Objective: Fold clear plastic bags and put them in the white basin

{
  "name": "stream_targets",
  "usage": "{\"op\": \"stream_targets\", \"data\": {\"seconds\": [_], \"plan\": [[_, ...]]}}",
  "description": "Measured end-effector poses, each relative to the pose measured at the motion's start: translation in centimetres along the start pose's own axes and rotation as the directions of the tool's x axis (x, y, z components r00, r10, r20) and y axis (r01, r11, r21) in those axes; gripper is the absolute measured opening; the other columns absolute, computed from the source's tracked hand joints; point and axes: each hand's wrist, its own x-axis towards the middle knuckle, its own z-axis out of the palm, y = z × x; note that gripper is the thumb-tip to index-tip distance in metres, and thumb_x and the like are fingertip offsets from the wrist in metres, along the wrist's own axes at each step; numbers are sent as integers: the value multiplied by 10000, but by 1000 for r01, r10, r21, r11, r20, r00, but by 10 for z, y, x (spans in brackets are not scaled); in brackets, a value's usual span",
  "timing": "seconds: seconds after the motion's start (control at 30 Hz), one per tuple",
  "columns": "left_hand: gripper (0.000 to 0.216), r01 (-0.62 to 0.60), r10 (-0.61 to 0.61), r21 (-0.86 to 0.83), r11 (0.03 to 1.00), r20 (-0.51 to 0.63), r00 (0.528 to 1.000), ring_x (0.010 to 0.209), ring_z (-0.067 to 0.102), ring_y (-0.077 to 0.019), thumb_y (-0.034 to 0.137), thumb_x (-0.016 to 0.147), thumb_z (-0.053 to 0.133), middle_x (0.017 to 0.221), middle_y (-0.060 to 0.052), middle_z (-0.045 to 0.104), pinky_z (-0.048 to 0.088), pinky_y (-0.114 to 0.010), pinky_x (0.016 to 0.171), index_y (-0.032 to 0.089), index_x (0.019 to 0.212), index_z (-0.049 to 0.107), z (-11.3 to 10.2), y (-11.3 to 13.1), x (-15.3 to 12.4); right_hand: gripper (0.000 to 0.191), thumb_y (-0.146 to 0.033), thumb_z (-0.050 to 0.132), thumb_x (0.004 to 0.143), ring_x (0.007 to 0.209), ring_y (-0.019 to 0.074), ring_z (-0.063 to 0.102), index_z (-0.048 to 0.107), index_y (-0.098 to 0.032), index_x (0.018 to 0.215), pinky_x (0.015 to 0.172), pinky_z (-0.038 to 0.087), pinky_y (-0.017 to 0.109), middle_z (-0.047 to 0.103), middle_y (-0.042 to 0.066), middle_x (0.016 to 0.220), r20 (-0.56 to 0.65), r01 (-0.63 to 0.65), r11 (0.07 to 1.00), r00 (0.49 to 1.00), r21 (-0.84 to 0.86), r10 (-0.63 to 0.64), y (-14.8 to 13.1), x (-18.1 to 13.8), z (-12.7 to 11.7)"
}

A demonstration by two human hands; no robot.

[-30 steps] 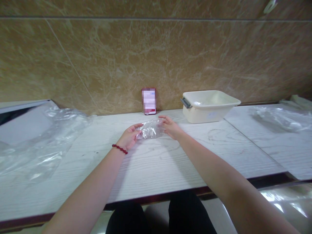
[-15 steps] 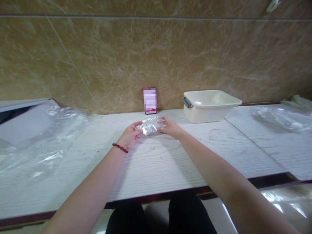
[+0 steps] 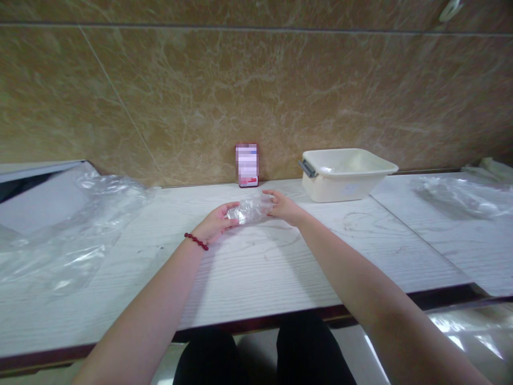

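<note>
A small crinkled clear plastic bag (image 3: 249, 210) is stretched level between my two hands, just above or on the white table (image 3: 256, 283). My left hand (image 3: 218, 220), with a red bead bracelet at its wrist, pinches the bag's left end between thumb and fingers. At the other end, my right hand (image 3: 284, 207) has its fingers curled around the bag's edge, the index finger lifted a little apart from it. Whether anything lies inside the bag cannot be made out through the glare.
A phone (image 3: 248, 166) leans upright against the brown marbled wall (image 3: 256, 91) behind my hands. Right of it stands a cream plastic bin (image 3: 336, 187) with a grey latch. Large clear plastic sheeting (image 3: 86, 235) spreads at left, and more crumpled plastic (image 3: 465, 198) lies far right.
Both hands and the bag have shifted slightly to the right. My right fingers have loosened a little on the bag's end, the index finger now sticking out.
</note>
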Motion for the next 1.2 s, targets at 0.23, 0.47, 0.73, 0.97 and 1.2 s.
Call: {"op": "stream_targets", "data": {"seconds": [0.23,0.47,0.73,0.97,1.2], "plan": [[529,38,-38,12,999,68,997,680,574,-89,57,568,659,857,-34,612,463,-202,633,183,1060,514,-2,3,-3,691,-138,667,561,589,105,537,364,-246,1173,567,462,264,570,-10,749,65,-58,998,996,-36,60,5,1,-6],[512,90,-90,5,996,112,990,707,582,-92,62,612,634,861,-50,621,463,-209,696,163,1097,507,-6,3,-4,484,-169,583,636,529,73,484,469,-239,1101,489,398,189,529,-34,648,46,35,984,999,-175,-27,-3,-3,-7],[538,98,-94,-16,995,141,985,680,585,-97,44,622,617,837,-58,627,473,-203,658,167,1130,489,-10,4,-4,374,-134,431,689,387,41,347,567,-252,1017,378,279,162,503,-50,544,55,99,955,995,-279,-87,2,0,-9],[555,103,-97,-36,994,140,985,663,584,-94,32,618,611,846,-57,622,477,-211,656,181,1137,484,-11,5,-5,288,-41,344,551,551,65,455,607,-158,549,459,322,173,573,8,719,40,99,970,995,-223,-93,5,6,-8],[589,8,-9,17,1000,84,996,678,570,-83,34,583,622,927,-60,600,458,-199,645,186,1136,484,-8,7,-4,233,-47,360,504,710,89,471,568,-154,507,484,306,177,535,21,947,44,148,984,989,-98,-144,-6,0,-9]]}}
